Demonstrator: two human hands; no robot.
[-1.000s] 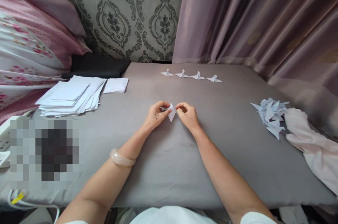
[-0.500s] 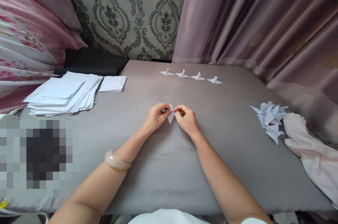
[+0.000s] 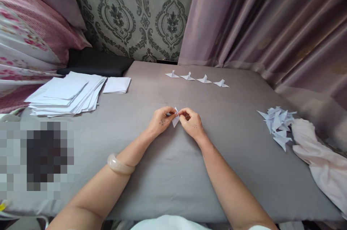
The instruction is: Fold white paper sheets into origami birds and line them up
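Observation:
Between my two hands is a small white folded paper crane point(image 3: 175, 121), held just above or on the grey cloth; its middle is hidden by fingers. My left hand point(image 3: 162, 118) pinches it from the left with thumb and fingertips. From the right, my right hand point(image 3: 192, 121) has its thumb and forefinger closed on the paper's other side. One pointed end sticks up between the fingertips, and a wider pointed flap hangs toward me.
Folded paper cranes point(image 3: 204, 79) stand in a row at the back. A pile of cranes point(image 3: 279, 120) lies right, beside pale cloth point(image 3: 322, 154). Left are a large paper stack point(image 3: 65, 94) and a smaller stack point(image 3: 117, 85), before a black item point(image 3: 100, 62).
My hands stay almost in place, both pinching the folded paper. The view has shifted very slightly.

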